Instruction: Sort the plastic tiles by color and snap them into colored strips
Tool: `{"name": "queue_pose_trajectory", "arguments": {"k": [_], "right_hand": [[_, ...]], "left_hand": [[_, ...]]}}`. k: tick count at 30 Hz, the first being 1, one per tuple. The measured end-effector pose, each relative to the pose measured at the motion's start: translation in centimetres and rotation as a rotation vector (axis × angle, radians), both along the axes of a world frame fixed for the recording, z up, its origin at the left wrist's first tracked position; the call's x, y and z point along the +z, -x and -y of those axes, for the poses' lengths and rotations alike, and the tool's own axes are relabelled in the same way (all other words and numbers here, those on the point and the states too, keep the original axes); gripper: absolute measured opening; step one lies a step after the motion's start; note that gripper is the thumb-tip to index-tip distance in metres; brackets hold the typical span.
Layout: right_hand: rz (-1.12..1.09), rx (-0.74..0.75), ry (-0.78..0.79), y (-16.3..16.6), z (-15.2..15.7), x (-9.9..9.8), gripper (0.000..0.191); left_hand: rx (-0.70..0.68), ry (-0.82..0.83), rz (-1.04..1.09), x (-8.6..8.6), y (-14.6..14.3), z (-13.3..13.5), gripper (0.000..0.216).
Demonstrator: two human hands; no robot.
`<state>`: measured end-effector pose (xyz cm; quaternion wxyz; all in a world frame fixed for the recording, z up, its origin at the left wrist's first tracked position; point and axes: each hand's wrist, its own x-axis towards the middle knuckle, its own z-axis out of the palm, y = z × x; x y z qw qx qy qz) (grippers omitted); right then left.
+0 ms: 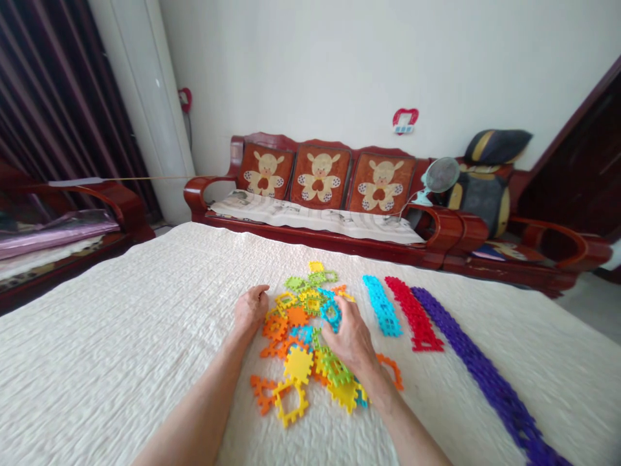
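Observation:
A heap of toothed plastic building tiles, orange, yellow, green and blue, lies on a cream quilted cloth. My left hand rests at the heap's left edge, fingers curled down onto the cloth beside an orange tile, holding nothing I can see. My right hand lies over the heap's right side, its fingers pinching a blue tile. To the right lie three joined strips: a blue strip, a red strip and a long purple strip.
A red wooden sofa with bear-print cushions stands behind the cloth. A small fan and a dark bag sit at its right end. Another wooden seat is at the left, by dark curtains.

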<state>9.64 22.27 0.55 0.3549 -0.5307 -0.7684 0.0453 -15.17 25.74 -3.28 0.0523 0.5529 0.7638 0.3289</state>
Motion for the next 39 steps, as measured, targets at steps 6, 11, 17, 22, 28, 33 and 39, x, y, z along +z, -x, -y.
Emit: {"name": "queue_pose_trajectory", "arguments": {"k": [6,11,17,22,28,33,39], "right_hand": [[0.027,-0.033,0.038,-6.0,-0.6,-1.7,0.052],[0.001,0.005,0.021,-6.2,-0.4,-2.3,0.051],[0.001,0.038,0.024,-6.4,-0.3,-2.2,0.053],[-0.098,0.02,0.07,-6.7,-0.4,-1.9,0.041],[-0.154,-0.068,0.218,-6.3,-1.0,-1.9,0.041],[-0.124,-0.051,0.287,-6.4,-1.5,-2.1,0.046],[-0.062,-0.054,0.234,-7.0,-2.2,-2.8,0.044]], "left_hand": [[0.001,0.009,-0.019,0.1,-0.1,0.2,0.039],[0.009,0.017,-0.018,0.3,-0.1,0.2,0.038],[0.012,0.045,-0.014,0.2,0.0,0.1,0.039],[0.007,0.03,-0.018,0.3,-0.1,0.1,0.039],[0.011,0.039,-0.042,0.2,-0.1,0.0,0.039],[0.017,0.057,-0.035,0.1,0.0,-0.1,0.039],[0.01,0.055,-0.028,0.3,-0.1,0.1,0.039]]}}
